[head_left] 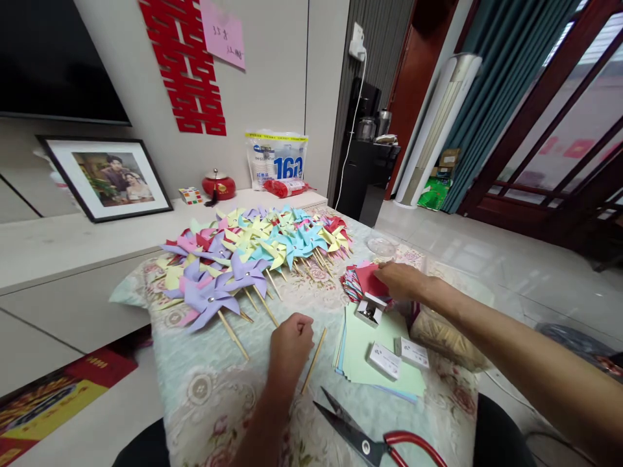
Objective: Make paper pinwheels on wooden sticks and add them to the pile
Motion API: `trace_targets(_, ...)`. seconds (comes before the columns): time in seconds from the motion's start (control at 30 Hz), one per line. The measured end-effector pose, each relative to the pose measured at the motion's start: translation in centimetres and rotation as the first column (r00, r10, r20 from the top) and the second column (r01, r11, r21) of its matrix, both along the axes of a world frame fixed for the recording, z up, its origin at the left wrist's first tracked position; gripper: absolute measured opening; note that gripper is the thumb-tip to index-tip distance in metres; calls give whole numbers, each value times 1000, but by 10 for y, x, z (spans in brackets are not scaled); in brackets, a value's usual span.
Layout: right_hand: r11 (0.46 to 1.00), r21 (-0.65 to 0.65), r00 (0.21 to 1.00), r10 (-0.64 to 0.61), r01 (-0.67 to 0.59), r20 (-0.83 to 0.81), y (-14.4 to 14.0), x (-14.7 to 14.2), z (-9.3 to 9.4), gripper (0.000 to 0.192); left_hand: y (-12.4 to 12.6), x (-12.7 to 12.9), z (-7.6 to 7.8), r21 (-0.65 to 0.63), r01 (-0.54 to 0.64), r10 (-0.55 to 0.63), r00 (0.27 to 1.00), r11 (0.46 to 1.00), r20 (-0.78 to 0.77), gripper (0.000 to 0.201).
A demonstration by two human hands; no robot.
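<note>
My right hand reaches across to a pile of small coloured paper pieces, its fingertips closed on the edge of a red paper piece on top. My left hand rests on the tablecloth, its fingers curled in a loose fist with nothing showing in them. Beside it lies a thin wooden stick. Finished paper pinwheels on sticks crowd the table's far left. A small open box of metal fasteners stands just in front of the red paper.
Two small white boxes lie on larger pale green sheets. Open scissors with red handles lie at the front edge. A clear bag of sticks is under my right forearm. A round clear lid lies behind.
</note>
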State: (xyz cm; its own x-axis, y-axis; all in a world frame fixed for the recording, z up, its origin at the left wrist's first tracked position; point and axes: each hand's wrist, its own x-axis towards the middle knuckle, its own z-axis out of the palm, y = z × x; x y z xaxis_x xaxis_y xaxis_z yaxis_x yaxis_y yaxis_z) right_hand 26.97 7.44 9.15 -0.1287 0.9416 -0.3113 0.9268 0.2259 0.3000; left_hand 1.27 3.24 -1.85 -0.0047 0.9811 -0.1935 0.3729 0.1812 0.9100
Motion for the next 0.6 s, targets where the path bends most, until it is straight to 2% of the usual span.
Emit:
trace_targets(0.13,999,-22,999,49,-49,9,-1,3,-9,40,-1,0,4,-16,-3,3,1000,1000,11,16)
trace_targets(0.33,997,-33,997,70,-69,22,2,1,-12,50,0,1,4,-38,-12,13,999,999,29,14)
trace_targets(0.6,994,-73,996,82,-79,37,5,2,-6,43,1,0,2,-51,-14,16,999,999,44,14)
